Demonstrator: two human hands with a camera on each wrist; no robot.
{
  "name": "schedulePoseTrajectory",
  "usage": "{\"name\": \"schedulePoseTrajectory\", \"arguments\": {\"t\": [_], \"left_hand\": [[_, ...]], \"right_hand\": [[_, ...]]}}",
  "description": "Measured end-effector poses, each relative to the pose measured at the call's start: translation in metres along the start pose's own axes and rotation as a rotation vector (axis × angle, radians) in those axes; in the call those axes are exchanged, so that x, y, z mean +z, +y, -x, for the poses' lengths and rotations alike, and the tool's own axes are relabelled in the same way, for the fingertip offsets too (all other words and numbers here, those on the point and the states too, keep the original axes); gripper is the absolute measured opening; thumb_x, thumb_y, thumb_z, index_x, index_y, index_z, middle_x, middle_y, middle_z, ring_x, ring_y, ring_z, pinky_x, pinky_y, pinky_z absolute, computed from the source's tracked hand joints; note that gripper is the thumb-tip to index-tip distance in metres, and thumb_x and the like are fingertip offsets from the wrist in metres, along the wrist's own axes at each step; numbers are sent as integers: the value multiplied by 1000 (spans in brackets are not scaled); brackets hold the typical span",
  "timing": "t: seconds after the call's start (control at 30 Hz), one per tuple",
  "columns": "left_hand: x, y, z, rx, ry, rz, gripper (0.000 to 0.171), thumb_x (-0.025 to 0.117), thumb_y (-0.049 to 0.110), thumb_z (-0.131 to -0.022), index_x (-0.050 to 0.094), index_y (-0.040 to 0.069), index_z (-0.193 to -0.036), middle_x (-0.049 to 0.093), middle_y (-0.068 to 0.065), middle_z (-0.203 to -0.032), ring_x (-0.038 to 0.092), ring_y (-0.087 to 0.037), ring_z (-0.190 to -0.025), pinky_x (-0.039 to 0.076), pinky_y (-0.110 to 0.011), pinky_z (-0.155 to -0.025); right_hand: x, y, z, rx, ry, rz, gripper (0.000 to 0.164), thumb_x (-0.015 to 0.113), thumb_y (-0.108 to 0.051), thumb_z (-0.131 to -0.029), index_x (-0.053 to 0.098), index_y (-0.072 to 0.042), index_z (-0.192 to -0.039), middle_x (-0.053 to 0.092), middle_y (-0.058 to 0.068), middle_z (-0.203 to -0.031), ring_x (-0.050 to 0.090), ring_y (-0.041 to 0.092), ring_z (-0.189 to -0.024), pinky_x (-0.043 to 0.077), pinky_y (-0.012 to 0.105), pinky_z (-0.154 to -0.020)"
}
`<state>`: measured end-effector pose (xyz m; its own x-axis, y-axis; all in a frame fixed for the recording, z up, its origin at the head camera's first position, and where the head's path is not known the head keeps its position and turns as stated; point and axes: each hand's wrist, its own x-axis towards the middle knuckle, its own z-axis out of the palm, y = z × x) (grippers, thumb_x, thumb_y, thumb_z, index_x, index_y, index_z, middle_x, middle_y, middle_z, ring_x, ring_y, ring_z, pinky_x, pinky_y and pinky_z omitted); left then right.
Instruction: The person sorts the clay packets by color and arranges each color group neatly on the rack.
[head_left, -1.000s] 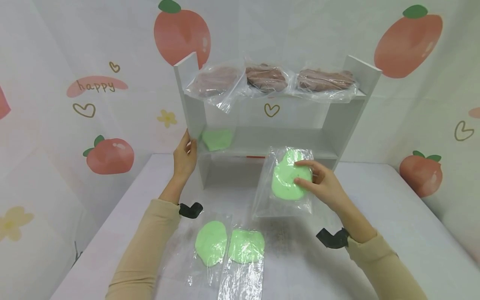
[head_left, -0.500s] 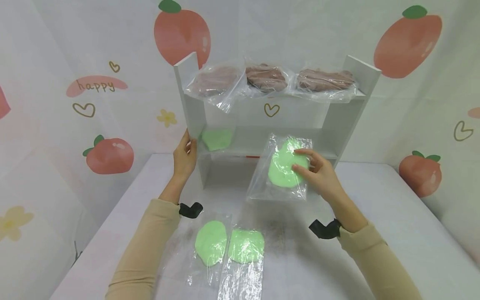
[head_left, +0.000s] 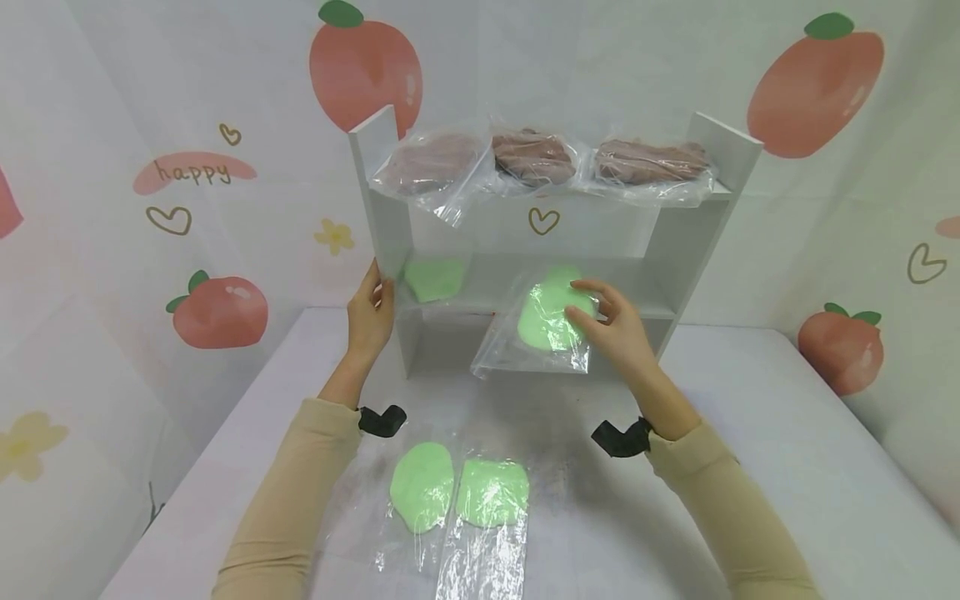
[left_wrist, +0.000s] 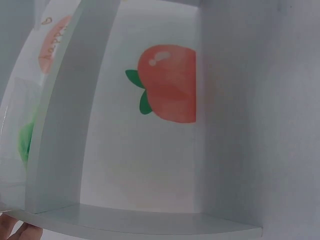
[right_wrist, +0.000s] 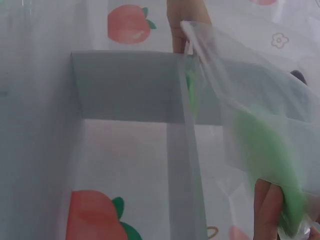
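My right hand (head_left: 618, 337) pinches a clear plastic bag with a flat, light-green doughy piece (head_left: 551, 312) inside, thumb on the near face. It overlaps the middle board of a white shelf unit (head_left: 692, 242) in the head view. In the right wrist view the bag (right_wrist: 267, 160) tilts beside that board. My left hand (head_left: 369, 317) holds the unit's left side panel at middle-board height. A similar green bagged piece (head_left: 435, 281) lies at the left end of that board. Two more, a rounded one (head_left: 422, 487) and a squarer one (head_left: 492, 493), lie on the table in front.
On the top board sit three clear bags with brownish contents: a left one (head_left: 431, 162), a middle one (head_left: 532, 157) and a right one (head_left: 651, 162). The white table (head_left: 750, 400) surrounds the unit. Behind hangs a fruit-printed cloth (head_left: 262, 67).
My right hand has carried the green bagged piece up and left, from in front of the unit to over the middle board. My left hand stays in place.
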<state>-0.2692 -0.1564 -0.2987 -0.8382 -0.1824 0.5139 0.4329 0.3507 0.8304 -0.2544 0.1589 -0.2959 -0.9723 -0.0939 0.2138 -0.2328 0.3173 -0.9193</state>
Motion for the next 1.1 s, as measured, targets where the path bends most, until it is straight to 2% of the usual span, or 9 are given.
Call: {"name": "schedulePoseTrajectory", "arguments": {"t": [0.13,0.27,0.4,0.47,0.67,0.77,0.9,1.03,1.1], "left_hand": [[0,0,0,-8,-5,3,46,40,-2,-96,33,-3,-142,45,-31,-136,48,-44,-122,45,-49,-103],[0,-1,0,-16,-9,3,46,40,-1,-97,33,-3,-142,45,-31,-136,48,-44,-123,44,-49,-104],[-1,-1,-1,-23,-12,6,46,40,-1,-97,32,-3,-142,45,-31,-136,48,-44,-123,44,-48,-105],[-1,-1,-1,-27,-12,8,46,40,-1,-97,32,-3,-143,45,-31,-136,49,-44,-122,44,-48,-105],[0,-2,-1,-26,-11,-5,46,40,-1,-97,32,-3,-142,45,-31,-136,49,-45,-121,45,-48,-103],[0,-3,-2,-27,-11,-9,47,40,-2,-96,31,-4,-142,44,-32,-136,48,-46,-121,44,-49,-103],[1,-17,-7,-21,-3,2,47,40,-1,-97,32,-1,-143,45,-31,-136,49,-46,-121,44,-50,-103],[3,-36,-13,-15,5,5,47,42,3,-98,34,6,-144,46,-26,-138,50,-42,-122,45,-48,-103],[4,-38,-14,-12,4,-1,47,41,3,-98,34,7,-144,46,-25,-138,50,-42,-122,46,-47,-103]], "right_hand": [[7,-2,-8,25,13,-10,42,62,-29,-90,50,-16,-128,48,9,-137,60,2,-87,52,14,-68],[13,-4,-16,39,33,-16,39,61,-28,-90,50,-14,-125,56,14,-127,61,4,-78,51,17,-66],[17,-4,-22,72,34,11,41,61,-33,-90,50,-18,-126,49,10,-137,61,14,-96,51,25,-78],[19,-5,-26,87,26,9,43,60,-34,-90,50,-19,-128,47,9,-138,59,18,-98,50,27,-80],[23,-8,-35,112,3,-54,49,61,-28,-89,45,-17,-135,48,13,-135,59,6,-82,51,23,-80],[24,-10,-40,125,1,-64,53,62,-25,-88,43,-20,-137,51,14,-131,58,5,-78,50,25,-81],[26,-12,-44,137,-21,-79,60,63,-21,-87,38,-24,-141,53,14,-128,58,9,-85,50,27,-79],[28,-14,-48,154,-58,-114,68,63,-16,-86,31,-27,-144,49,14,-134,57,14,-96,51,28,-83],[28,-15,-50,156,-72,-123,72,64,-14,-85,28,-27,-146,45,16,-139,57,15,-96,52,29,-85]]}}
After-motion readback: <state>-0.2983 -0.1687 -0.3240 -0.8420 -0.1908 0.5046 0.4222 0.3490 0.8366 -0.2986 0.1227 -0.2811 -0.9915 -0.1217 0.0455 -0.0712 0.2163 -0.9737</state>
